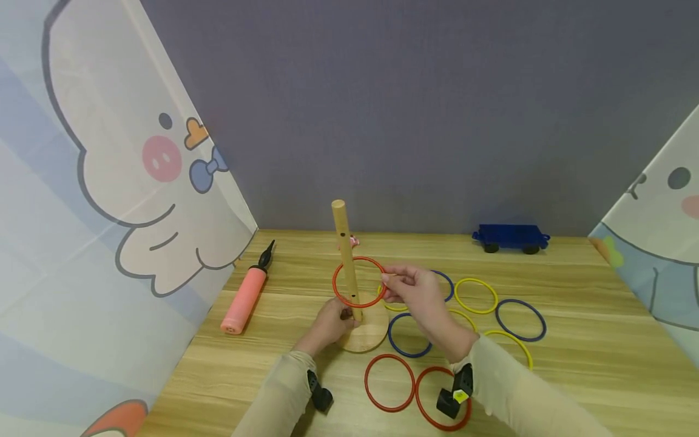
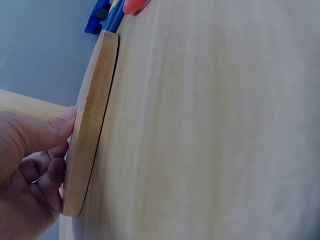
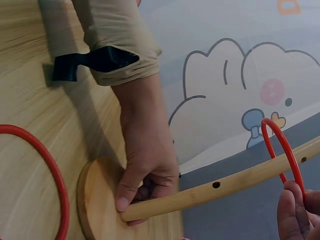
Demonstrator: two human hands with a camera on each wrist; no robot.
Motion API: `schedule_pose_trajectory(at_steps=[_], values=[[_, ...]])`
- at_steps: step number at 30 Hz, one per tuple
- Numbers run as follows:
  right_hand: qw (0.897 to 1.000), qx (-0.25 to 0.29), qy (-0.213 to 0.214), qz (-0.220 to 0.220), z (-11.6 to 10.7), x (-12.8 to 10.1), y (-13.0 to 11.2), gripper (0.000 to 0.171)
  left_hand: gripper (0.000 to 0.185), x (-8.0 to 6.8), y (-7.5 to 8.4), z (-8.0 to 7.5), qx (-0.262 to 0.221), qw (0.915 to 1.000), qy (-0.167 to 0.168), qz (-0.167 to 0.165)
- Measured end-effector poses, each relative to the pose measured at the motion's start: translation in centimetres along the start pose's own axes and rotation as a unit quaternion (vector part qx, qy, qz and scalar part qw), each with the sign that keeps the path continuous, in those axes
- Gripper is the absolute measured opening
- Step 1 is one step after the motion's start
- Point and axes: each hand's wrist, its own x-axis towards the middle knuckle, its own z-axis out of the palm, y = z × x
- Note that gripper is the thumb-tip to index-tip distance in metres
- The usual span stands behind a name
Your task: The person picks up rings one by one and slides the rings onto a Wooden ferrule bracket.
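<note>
A round wooden base [image 1: 372,335] carries a tall wooden post [image 1: 343,233], with small dark holes along it, on the tabletop. Low on the post, my left hand [image 1: 330,323] holds its foot, thumb against the base and the other fingers partly hidden behind the post. My right hand [image 1: 419,298] pinches the side of a thin red ring [image 3: 287,145] between thumb and fingers. That ring is around the post, at about mid-height, tilted in the right wrist view. Only the fingers of the right hand show at the lower right corner there.
Red rings [image 1: 389,411], blue rings [image 1: 409,355] and yellow rings [image 1: 476,280] lie flat, mostly right of the base. A pink hand pump [image 1: 246,300] lies at left. At the back stand a blue toy wagon [image 1: 510,235] and a small pink object [image 1: 354,240], before a grey panel [image 1: 382,121].
</note>
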Motion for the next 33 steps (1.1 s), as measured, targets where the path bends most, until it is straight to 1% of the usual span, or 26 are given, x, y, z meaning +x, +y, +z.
schedule_pose_trajectory(at_steps=[2, 10, 17, 24, 26, 29, 33], values=[[1.0, -0.002, 0.002, 0.003, 0.0, 0.0, 0.5, 0.025, 0.015, 0.0, 0.0, 0.0, -0.005, 1.0, 0.001, -0.007], [1.0, -0.006, 0.016, 0.005, 0.0, -0.3, 2.1, 0.023, 0.022, 0.3, 0.0, -0.1, 0.001, 0.9999, 0.007, -0.009], [0.999, -0.017, 0.03, 0.022, -0.1, -0.2, 3.7, 0.023, 0.022, 0.2, -0.1, -0.2, 0.019, 0.9993, 0.012, 0.031], [0.999, -0.018, 0.034, 0.027, -0.2, -0.2, 5.1, 0.023, 0.017, 0.2, 0.0, -0.2, 0.016, 0.9994, 0.015, 0.027], [0.999, -0.023, 0.034, 0.029, -0.1, -0.3, 5.4, 0.023, 0.015, 0.2, -0.1, -0.1, 0.016, 0.9993, 0.016, 0.031], [0.998, -0.027, 0.036, 0.033, -0.2, -0.3, 5.9, 0.023, 0.014, 0.2, -0.1, -0.1, 0.024, 0.9983, 0.023, 0.048], [0.998, -0.024, 0.038, 0.037, -0.2, -0.2, 6.5, 0.023, 0.015, 0.2, -0.2, -0.1, 0.036, 0.9971, 0.032, 0.058]])
